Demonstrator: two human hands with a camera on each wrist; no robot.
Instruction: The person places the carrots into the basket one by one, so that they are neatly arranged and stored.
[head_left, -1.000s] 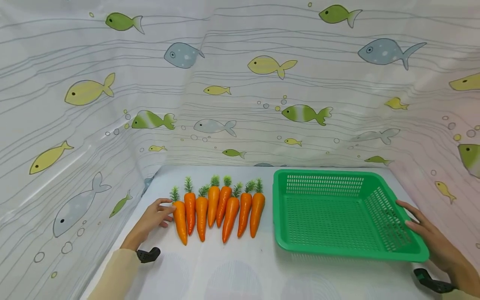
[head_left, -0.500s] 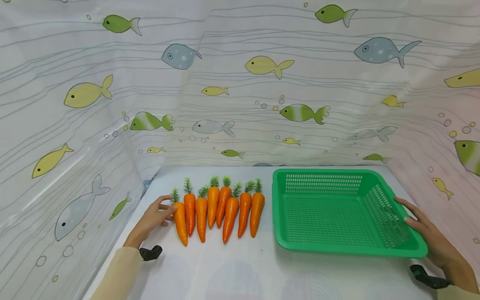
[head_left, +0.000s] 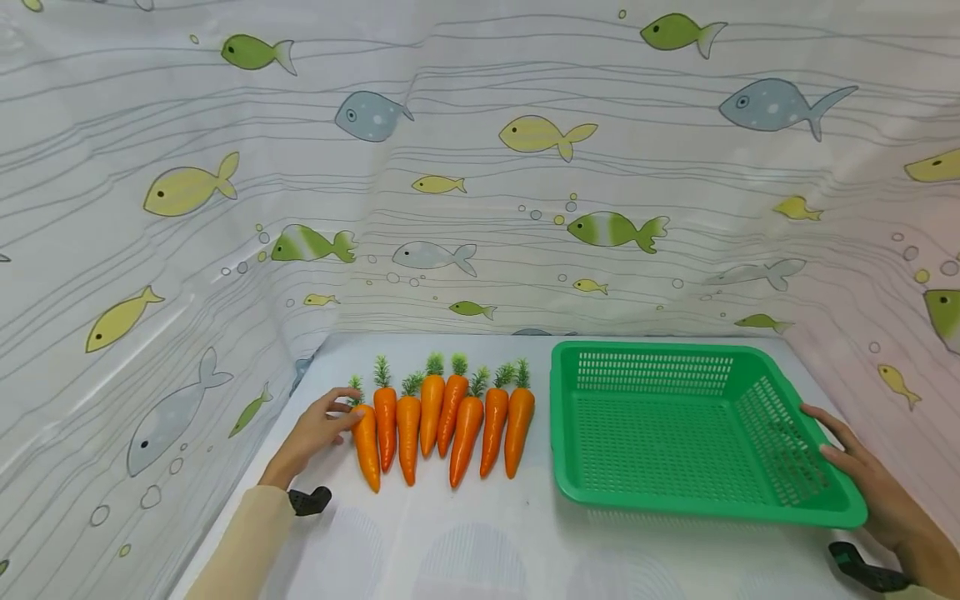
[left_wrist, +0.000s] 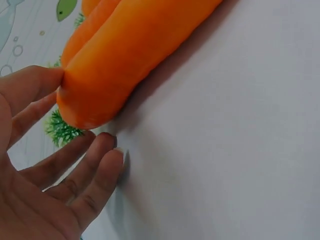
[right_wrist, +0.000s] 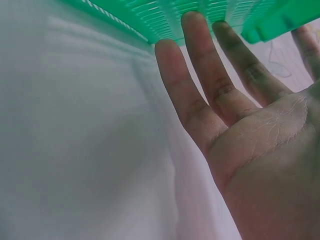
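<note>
Several orange carrots (head_left: pixel 467 433) with feathery green tops lie side by side on the white table, left of the middle in the head view. My left hand (head_left: pixel 315 433) is at the leftmost carrot (head_left: pixel 367 454), a fingertip at its thick end and the other fingers loosely bent beside its green top (left_wrist: pixel 62 129). On the right stands a green plastic basket (head_left: pixel 712 508) with slotted walls and nothing inside. Against its right side rests my right hand (head_left: pixel 873 479); the right wrist view shows the fingers nearly straight, tips at the slotted wall (right_wrist: pixel 160 15).
A pale cloth printed with fish (head_left: pixel 525 250) rises behind the table (head_left: pixel 517 550) and along both sides. Dark wrist devices (head_left: pixel 311 502) are worn at both wrists. A strip of table separates the rightmost carrot (head_left: pixel 519 433) from the basket.
The head view has shifted slightly. Both hands stay at the same places on the carrot and the basket, and the carrots lie as before.
</note>
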